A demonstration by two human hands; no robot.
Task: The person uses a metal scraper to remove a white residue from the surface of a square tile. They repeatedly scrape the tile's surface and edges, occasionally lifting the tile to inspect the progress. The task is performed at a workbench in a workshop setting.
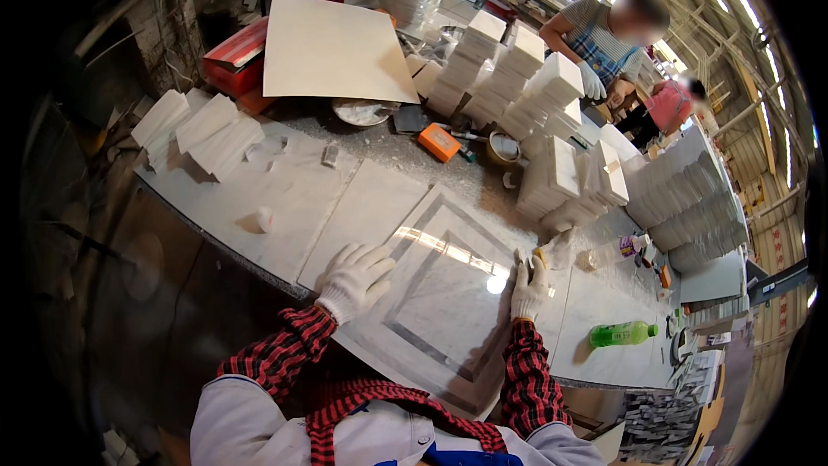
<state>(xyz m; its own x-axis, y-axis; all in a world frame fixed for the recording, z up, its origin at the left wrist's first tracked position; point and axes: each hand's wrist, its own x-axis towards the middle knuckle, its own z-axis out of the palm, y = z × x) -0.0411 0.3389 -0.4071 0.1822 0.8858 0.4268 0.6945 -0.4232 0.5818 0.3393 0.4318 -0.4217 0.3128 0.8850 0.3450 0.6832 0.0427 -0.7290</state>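
Observation:
A glossy white marble panel point(448, 280) with grey inlaid bands forming nested frames lies flat on the worktable before me. My left hand point(356, 280), in a white knitted glove, rests on the panel's left side with its fingers spread. My right hand point(530, 285), gloved the same way, lies along the panel's right edge, its fingers stretched away from me. A small yellowish spot shows at its fingertips; I cannot make out whether it belongs to the glove. Nothing is plainly held in either hand.
Several stacks of white tiles point(552, 174) stand behind the panel. On the right lies a green bottle point(623, 334). An orange box point(439, 143) sits beyond the panel, and a large cream board point(336, 50) further back. A co-worker point(604, 30) stands across the table.

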